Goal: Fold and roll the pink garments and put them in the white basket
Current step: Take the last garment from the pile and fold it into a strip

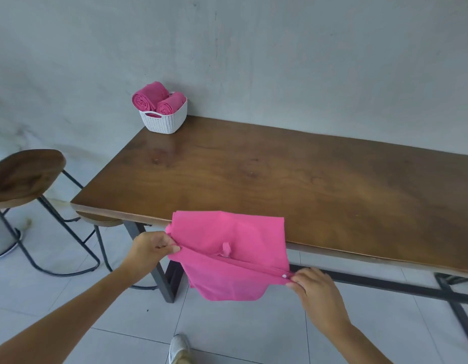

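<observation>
Table [280, 179] is filling centre to 3 o'clock, stool [25, 174] sitting at 9. Pink garment [227, 248] is draping over the table's near edge at 6 o'clock, top part lying on wood, lower part hanging off. White basket [164, 122] is standing at 11 o'clock on the far corner, holding two pink rolls [148, 97]. Left hand [151, 249] is pinching the garment's left edge; right hand [314, 287] is pinching its right end just beside a white button [284, 276], with the band stretching taut between them. Fabric is looking light, soft and floppy, probably sagging wherever it isn't being held, so gripping corners and seam ends is looking safest.
</observation>
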